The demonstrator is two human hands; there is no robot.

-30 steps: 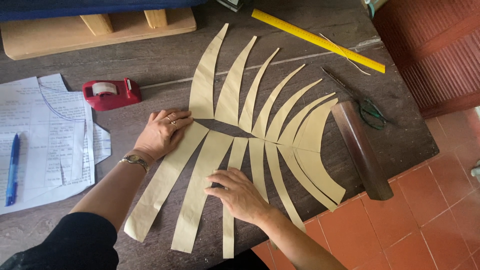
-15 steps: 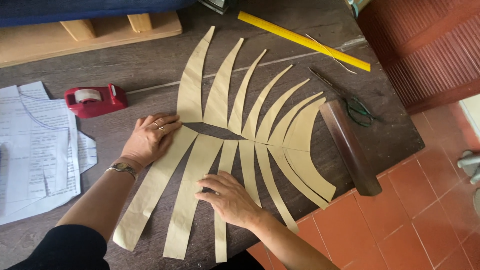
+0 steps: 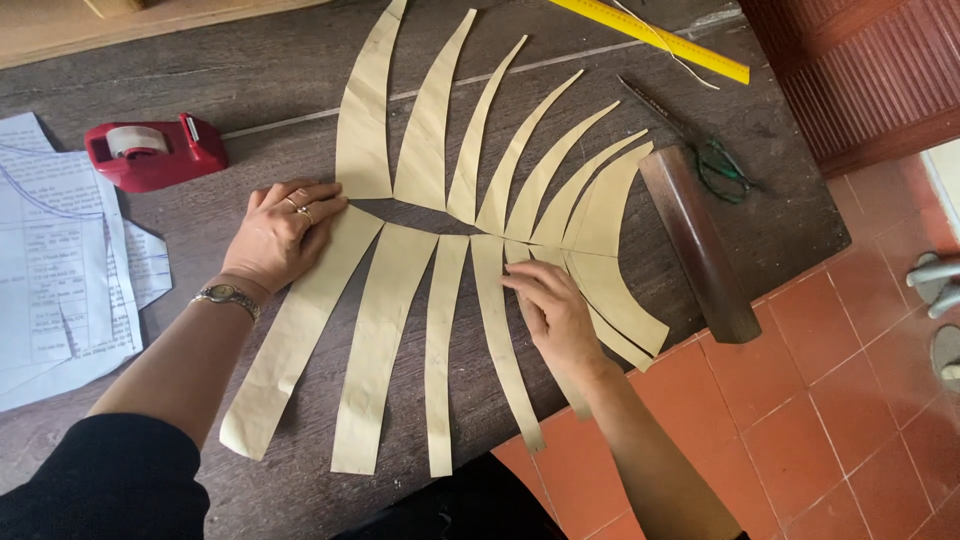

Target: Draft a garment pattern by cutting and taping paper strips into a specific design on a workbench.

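At the far left of the dark worktop [image 3: 600, 280] we see white printed sheets [image 3: 60, 270] lying flat, their edge running off the frame. Just beside them sits a red tape dispenser [image 3: 152, 152], apart from the paper work and within easy reach.

Our left hand [image 3: 280, 235] lies flat with its fingers [image 3: 318, 205] spread and pressed on the top end of the leftmost tan paper strip [image 3: 300, 330], holding nothing; we judge that it pins that end so the fan of strips [image 3: 440, 340] keeps its spacing. The strips lie across the middle of the worktop in two rows, the upper row curving up and away, the lower row running towards us, with narrow gaps between them.

Our right hand [image 3: 550, 310] rests palm down on the strips at the middle-right, fingers close together and pointing left, touching the paper where the two rows meet, gripping nothing.

Several lower strips overhang the near edge of the worktop above the red tile floor [image 3: 820, 420], so little room is left there. To the right a dark wooden bar [image 3: 698, 240] lies diagonally, just touching the outermost strips, with green-handled scissors [image 3: 715, 160] next to it and a yellow ruler [image 3: 650, 38] further back. Bare worktop remains above the strips and at the right corner.
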